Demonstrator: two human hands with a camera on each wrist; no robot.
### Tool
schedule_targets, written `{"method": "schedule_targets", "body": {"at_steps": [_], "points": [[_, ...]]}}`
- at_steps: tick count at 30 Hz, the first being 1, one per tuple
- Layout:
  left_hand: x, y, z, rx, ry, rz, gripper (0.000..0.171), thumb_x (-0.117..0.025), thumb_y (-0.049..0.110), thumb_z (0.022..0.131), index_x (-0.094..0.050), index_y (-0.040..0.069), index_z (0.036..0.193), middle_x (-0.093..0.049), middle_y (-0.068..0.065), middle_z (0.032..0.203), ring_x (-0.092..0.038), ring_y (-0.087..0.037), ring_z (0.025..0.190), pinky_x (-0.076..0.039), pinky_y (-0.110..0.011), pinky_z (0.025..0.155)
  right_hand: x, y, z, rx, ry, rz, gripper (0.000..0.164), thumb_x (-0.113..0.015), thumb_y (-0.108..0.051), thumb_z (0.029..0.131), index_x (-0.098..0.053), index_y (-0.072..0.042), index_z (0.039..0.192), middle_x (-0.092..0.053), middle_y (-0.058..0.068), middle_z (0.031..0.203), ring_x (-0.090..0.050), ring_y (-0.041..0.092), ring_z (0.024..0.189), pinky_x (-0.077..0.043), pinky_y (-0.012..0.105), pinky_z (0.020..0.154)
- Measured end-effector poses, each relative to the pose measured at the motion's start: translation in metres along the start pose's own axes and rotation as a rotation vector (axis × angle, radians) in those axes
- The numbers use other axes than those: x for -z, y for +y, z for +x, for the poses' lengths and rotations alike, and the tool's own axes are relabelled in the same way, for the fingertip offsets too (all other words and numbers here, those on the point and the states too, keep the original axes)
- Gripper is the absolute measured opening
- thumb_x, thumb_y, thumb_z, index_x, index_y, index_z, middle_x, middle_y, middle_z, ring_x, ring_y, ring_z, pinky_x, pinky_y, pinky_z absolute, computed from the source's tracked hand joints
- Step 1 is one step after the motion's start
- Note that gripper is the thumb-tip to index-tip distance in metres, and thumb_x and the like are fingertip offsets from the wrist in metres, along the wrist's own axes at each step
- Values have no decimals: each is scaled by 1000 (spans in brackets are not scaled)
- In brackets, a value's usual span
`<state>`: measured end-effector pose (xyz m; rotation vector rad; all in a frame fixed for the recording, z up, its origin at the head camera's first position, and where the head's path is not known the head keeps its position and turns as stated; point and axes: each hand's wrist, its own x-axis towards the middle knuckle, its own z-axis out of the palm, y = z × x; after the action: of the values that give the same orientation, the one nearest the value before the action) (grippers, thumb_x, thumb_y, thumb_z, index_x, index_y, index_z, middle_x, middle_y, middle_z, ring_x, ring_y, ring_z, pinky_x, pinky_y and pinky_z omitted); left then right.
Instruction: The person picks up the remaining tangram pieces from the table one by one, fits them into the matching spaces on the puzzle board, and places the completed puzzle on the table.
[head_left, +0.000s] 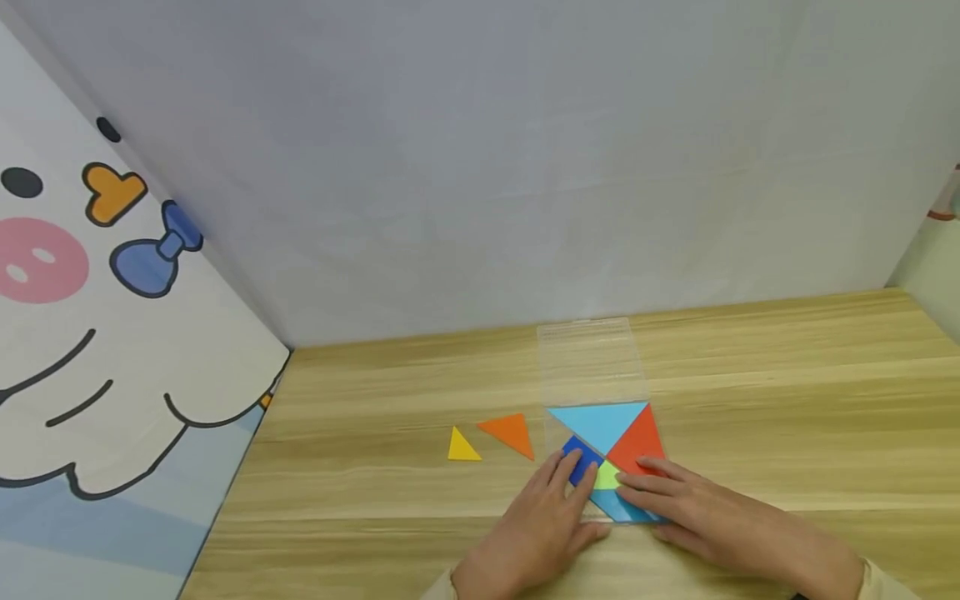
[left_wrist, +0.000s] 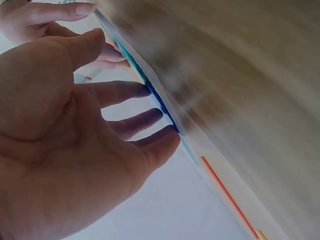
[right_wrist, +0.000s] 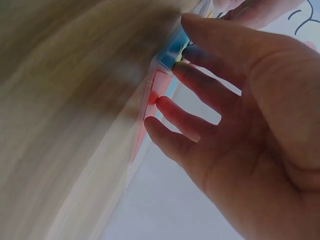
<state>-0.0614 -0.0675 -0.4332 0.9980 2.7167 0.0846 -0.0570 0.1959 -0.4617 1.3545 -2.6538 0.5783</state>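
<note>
Tangram pieces lie together in a clear plastic case: a light blue triangle [head_left: 596, 423], a red triangle [head_left: 637, 437], a dark blue piece [head_left: 576, 454], a yellow-green piece [head_left: 606, 477] and a teal-blue piece [head_left: 622, 507]. The fingertips of my left hand [head_left: 536, 525] rest on the dark blue piece, its thumb apart near the front edge. My right hand [head_left: 705, 517] spreads its fingers over the right side, touching the red piece and reaching the yellow-green and teal-blue ones. In the right wrist view, its thumb [right_wrist: 215, 35] is by the teal-blue piece's edge.
Left of the case, an orange triangle [head_left: 512, 435] and a small yellow triangle [head_left: 462, 446] lie on the wooden table [head_left: 360, 492]. The clear lid [head_left: 592, 362] is folded out behind the case. A pale curtain [head_left: 480, 167] hangs at the back, a cartoon-printed panel [head_left: 112, 358] at left.
</note>
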Motion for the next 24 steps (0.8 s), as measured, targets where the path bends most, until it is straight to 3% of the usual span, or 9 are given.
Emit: {"method": "schedule_targets", "body": {"at_steps": [8, 12, 18, 24], "points": [[-1, -11, 5, -94, 139, 96, 58, -42, 50, 109, -50, 14, 153, -48, -9, 153, -48, -25, 135, -37, -34, 116, -5, 4, -1, 75, 68, -49, 44, -66, -27, 102, -61, -11, 143, -58, 7, 144, -52, 30, 132, -42, 27, 110], [0, -16, 7, -123, 195, 84, 55, -47, 48, 108, -55, 14, 149, -53, -9, 148, -52, -24, 130, -41, -34, 112, -6, 5, -1, 87, 80, -53, 44, -66, -28, 102, -61, -11, 142, -58, 7, 143, -51, 29, 131, -45, 29, 107], [2, -25, 8, -112, 292, 61, 47, -52, 44, 107, -65, 10, 137, -62, -9, 135, -58, -21, 121, -48, -31, 105, -6, 6, 0, 87, 68, -53, 45, -66, -29, 102, -61, -11, 143, -57, 8, 143, -50, 28, 130, -53, 38, 97], [3, -31, 7, -74, 327, 34, 43, -59, 40, 105, -67, 8, 134, -65, -9, 128, -60, -22, 116, -50, -33, 101, -6, 6, 1, 90, 69, -52, 45, -66, -29, 102, -61, -11, 143, -57, 8, 143, -49, 28, 130, -53, 38, 97]]}}
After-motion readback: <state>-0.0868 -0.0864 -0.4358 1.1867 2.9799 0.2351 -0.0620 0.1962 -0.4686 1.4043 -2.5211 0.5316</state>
